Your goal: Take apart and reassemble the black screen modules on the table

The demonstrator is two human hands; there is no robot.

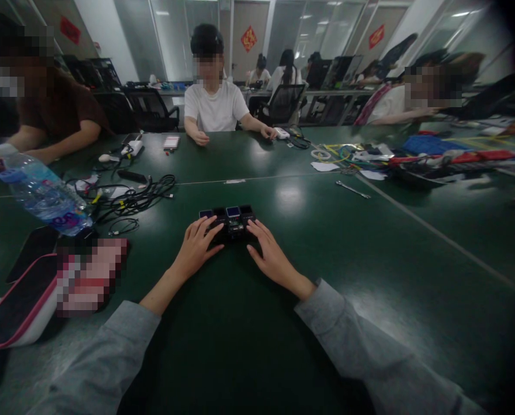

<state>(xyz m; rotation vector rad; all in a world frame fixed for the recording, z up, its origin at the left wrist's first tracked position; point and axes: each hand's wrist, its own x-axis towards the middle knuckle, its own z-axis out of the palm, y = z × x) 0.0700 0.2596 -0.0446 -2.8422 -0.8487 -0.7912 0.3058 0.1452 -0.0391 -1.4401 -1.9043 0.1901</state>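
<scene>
A row of small black box-like modules sits on the dark green table in front of me. Several have small square screens on top, and a bare circuit board shows near the middle. My left hand rests its stretched fingertips on the left end of the row, thumb held apart along the near side. On the right end lie the spread fingers of my right hand, its thumb also apart. Both hands are open and touch the modules without wrapping round them. My fingers partly cover the outer modules.
On the left stand a water bottle, tangled black cables and a pink-edged case. A wrench lies at the right, before a pile of wires and tools. A person in white sits opposite.
</scene>
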